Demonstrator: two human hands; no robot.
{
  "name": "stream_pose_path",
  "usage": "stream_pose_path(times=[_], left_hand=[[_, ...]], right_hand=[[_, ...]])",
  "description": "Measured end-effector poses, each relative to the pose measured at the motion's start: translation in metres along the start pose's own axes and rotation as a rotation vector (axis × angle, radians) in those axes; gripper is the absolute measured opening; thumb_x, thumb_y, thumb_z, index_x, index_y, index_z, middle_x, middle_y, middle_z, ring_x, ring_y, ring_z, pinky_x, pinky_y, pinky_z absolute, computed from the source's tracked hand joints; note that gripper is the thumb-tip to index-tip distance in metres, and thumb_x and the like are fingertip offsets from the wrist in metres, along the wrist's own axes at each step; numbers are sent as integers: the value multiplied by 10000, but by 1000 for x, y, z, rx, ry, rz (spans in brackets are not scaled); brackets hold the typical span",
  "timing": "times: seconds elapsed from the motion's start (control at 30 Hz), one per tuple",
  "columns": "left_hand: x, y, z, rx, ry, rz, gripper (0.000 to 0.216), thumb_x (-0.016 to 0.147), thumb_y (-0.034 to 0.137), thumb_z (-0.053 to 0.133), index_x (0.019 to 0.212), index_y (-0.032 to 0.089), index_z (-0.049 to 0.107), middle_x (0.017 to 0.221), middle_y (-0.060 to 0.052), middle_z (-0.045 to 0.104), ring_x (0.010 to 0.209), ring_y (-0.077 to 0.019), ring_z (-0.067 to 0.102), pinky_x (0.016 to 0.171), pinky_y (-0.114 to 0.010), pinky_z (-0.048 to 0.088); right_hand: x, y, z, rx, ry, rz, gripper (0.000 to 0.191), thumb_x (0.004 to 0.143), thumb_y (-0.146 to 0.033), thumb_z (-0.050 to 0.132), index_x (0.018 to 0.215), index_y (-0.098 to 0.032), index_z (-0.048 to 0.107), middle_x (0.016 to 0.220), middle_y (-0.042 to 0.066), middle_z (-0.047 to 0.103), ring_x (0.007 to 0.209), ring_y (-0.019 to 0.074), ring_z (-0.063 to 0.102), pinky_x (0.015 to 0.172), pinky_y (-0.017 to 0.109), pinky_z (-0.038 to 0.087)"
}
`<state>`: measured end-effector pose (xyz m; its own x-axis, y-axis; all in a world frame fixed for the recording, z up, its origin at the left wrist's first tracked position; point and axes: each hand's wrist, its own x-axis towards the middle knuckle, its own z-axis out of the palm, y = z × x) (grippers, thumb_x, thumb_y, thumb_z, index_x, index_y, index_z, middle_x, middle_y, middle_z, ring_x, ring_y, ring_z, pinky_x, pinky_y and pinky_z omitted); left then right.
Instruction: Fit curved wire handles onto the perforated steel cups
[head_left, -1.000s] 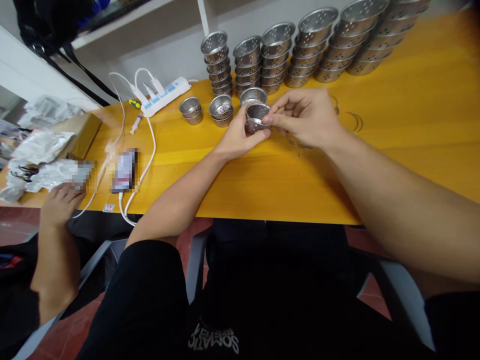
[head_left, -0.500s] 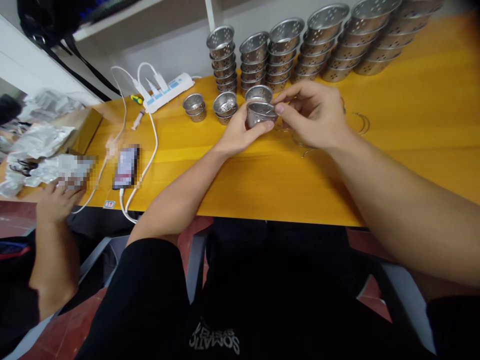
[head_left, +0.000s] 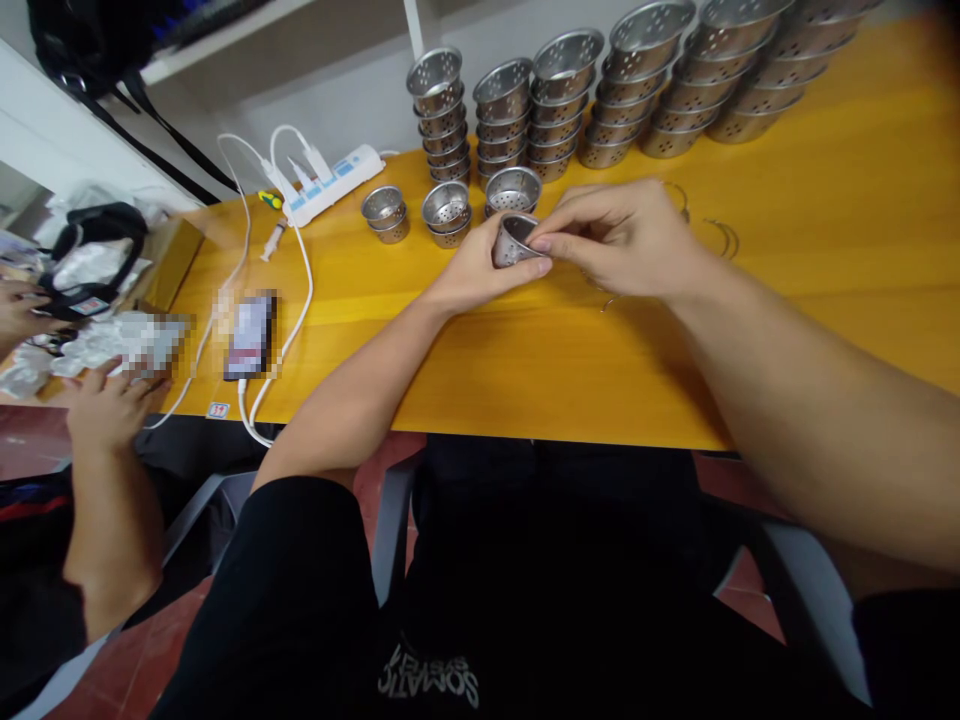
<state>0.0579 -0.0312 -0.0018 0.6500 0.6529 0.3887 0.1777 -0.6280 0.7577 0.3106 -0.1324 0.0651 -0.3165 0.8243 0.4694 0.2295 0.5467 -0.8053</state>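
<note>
Left hand (head_left: pixel 476 265) wrapped round a cup (head_left: pixel 511 248), thumb along its near side, fingers going behind; firm hold, just above the table or resting on it, cannot tell which. Right hand (head_left: pixel 626 235): thumb and forefinger pinched together at the cup's right rim. Whether rim or a wire end lies between them, cannot tell.

Step in hand, by my reading: fine fingertip work at that rim, left hand as the vise. Next move asks for a steady left hold and a small, exact turn of the right fingertips; the thin wall and smooth metal could slip.

Cup: grey metal, small holes through the wall, flared lip, mouth tilted up and to the right, inside shadowed.

Right of the grip, past the right hand: thin curved wires (head_left: pixel 735 240) lying on the table (head_left: pixel 570 380). Just beyond the grip, a small stack (head_left: pixel 513 185) of like cups; two more low stacks (head_left: pixel 446 208) leftward. Farther off, tall stacks (head_left: pixel 566 110) ranged along the wall, running away to the right.
</note>
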Motion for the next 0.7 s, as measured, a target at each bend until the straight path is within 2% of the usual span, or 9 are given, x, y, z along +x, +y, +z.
stream_pose_path(times=[0.2,0.37,0.5,0.63,0.7], left_hand=[[0,0,-1,5,6,-5,1031,958,1108,896,1459,215,777,1370,-114,813,1387,-374,811,1397,-651,617],[1,-2,-2,-17,3,-17,1030,932,1111,918,1428,220,774,1329,-96,775,1430,-399,780,1430,-686,577],[1,-6,-1,-13,-2,2,1006,966,1075,924,1470,217,778,1346,-100,772,1452,-403,784,1440,-691,579],[0,-5,-2,5,-11,13,1041,969,1097,896,1505,213,775,1396,-118,788,1440,-392,797,1426,-678,597],[0,-4,-3,3,-11,10,1082,940,1133,884,1506,218,771,1410,-125,795,1423,-384,802,1419,-659,603]], right_hand=[[-1,3,6,15,66,33,565,954,-983,1043,1054,-436,944,1014,68,879,1029,388,805,882,626,743],[-3,2,7,34,71,60,520,934,-920,1091,1092,-454,920,1015,71,876,1105,428,829,809,616,731],[-1,-1,7,56,68,61,524,930,-919,1098,1075,-446,925,1027,85,873,1097,425,809,864,631,724],[3,-4,5,38,39,-49,608,948,-1030,1023,1037,-431,972,1084,104,884,1044,381,790,1022,668,704],[3,-4,6,10,39,-62,638,976,-1066,968,1060,-434,985,1123,103,892,1008,361,775,1037,674,699]])
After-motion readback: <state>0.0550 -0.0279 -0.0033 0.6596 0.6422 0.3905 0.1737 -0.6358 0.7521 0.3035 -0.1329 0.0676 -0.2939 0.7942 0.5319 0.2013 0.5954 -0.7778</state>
